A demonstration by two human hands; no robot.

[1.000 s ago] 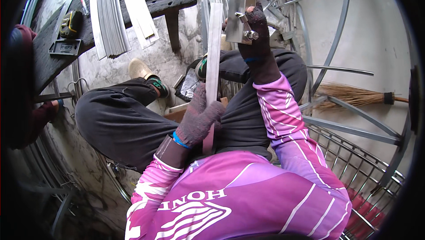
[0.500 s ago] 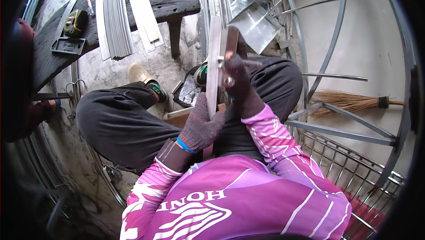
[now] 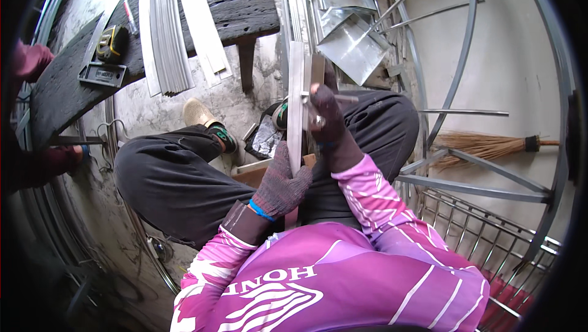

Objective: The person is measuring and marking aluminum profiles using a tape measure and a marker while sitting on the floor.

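My left hand [image 3: 285, 180], in a dark knitted glove with a blue band at the wrist, is closed around the lower end of a flat pale metal strip [image 3: 295, 96]. The strip stands lengthwise between my knees, pointing away from me. On its right side my gloved right hand [image 3: 326, 114] is curled, its thumb tip bare. Within its grip is a metal tool with a short crossbar [image 3: 346, 98], partly hidden by the fingers, so its kind does not show. A brownish flat piece [image 3: 317, 70] sits just beyond this hand, beside the strip.
A dark wooden bench [image 3: 229, 1] at far left bears long metal strips [image 3: 166, 38], a tape measure [image 3: 111, 44] and a marker [image 3: 130, 16]. Bent sheet metal [image 3: 355, 47] lies beyond my hands. At right are a straw broom [image 3: 484, 145], a metal frame [image 3: 478, 188] and a wire rack [image 3: 465, 222].
The whole view has shifted slightly, so the scene sits lower. Both hands keep their hold beside the strip. At far left, another person's pink sleeve shows more.
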